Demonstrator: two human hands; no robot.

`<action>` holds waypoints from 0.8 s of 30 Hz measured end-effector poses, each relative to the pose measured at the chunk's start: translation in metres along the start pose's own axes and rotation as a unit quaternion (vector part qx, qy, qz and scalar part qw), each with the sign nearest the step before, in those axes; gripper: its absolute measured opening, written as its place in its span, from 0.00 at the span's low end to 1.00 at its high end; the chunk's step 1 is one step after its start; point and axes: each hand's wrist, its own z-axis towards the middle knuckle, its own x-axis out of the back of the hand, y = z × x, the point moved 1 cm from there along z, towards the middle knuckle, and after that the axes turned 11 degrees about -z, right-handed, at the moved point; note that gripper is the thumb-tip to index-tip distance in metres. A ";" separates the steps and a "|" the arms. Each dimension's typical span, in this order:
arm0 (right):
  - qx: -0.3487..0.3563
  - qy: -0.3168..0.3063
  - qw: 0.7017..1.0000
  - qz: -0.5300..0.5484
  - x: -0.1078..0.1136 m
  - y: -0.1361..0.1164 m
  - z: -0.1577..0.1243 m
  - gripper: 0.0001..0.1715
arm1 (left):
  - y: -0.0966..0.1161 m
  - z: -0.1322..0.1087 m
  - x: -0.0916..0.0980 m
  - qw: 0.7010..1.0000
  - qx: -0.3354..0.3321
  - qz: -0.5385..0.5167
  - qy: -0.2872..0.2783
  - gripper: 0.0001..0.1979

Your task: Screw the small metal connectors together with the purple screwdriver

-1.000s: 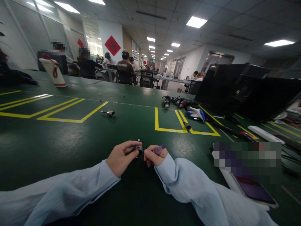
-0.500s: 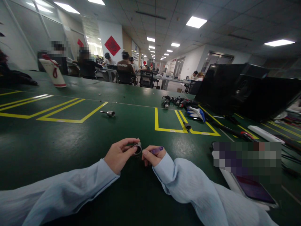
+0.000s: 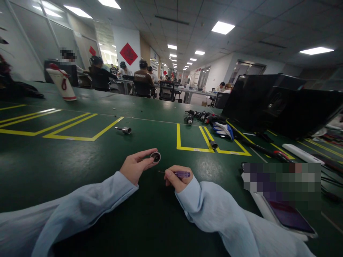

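Observation:
Between the thumb and fingers of my left hand (image 3: 135, 166) is a round metal socket (image 3: 155, 157), its open end turned toward me and dark inside. My right hand (image 3: 177, 178) grips a small screwdriver (image 3: 182, 174) by its purple see-through handle. The thin shaft points left, below the metal socket and apart from it. A second metal socket with a shank (image 3: 123, 130) lies on the green table (image 3: 88, 160) beyond my left hand. Another short metal socket (image 3: 213, 144) rests on the yellow tape to the far right of my hands.
Blue and white gloves (image 3: 223, 130) and dark tools with cables (image 3: 198, 116) lie at the back right. Black monitors (image 3: 254, 103) stand behind them. A phone (image 3: 291, 214) is near my right sleeve. A white cup (image 3: 63, 84) stands back left. People sit at far desks.
My left hand has lifted the metal socket slightly and turned its opening more toward me. The screwdriver has drawn apart from it, and its shaft now shows.

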 end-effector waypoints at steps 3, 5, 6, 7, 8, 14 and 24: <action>0.089 0.024 0.995 -0.036 0.008 -0.010 -0.001 0.16 | 0.001 0.002 0.001 1.000 -0.004 0.019 0.004 0.19; 0.143 0.029 0.987 -0.072 0.011 -0.016 -0.002 0.15 | 0.001 0.000 0.000 0.999 -0.005 0.050 -0.001 0.21; 0.161 0.031 0.983 -0.087 0.011 -0.018 -0.002 0.14 | 0.002 -0.002 0.000 0.998 -0.006 0.068 -0.006 0.22; 0.174 0.031 0.979 -0.101 0.011 -0.020 -0.002 0.13 | 0.002 -0.003 -0.001 0.996 -0.008 0.084 -0.012 0.22; 0.182 0.032 0.976 -0.113 0.010 -0.020 -0.002 0.13 | 0.002 -0.005 -0.001 0.995 -0.011 0.097 -0.019 0.23; 0.214 0.051 0.964 -0.151 0.003 -0.014 0.001 0.11 | 0.003 -0.009 -0.002 0.990 -0.027 0.133 -0.047 0.21; 0.223 0.042 0.957 -0.182 0.002 -0.017 -0.001 0.10 | 0.010 -0.010 -0.011 0.986 -0.028 0.166 -0.017 0.18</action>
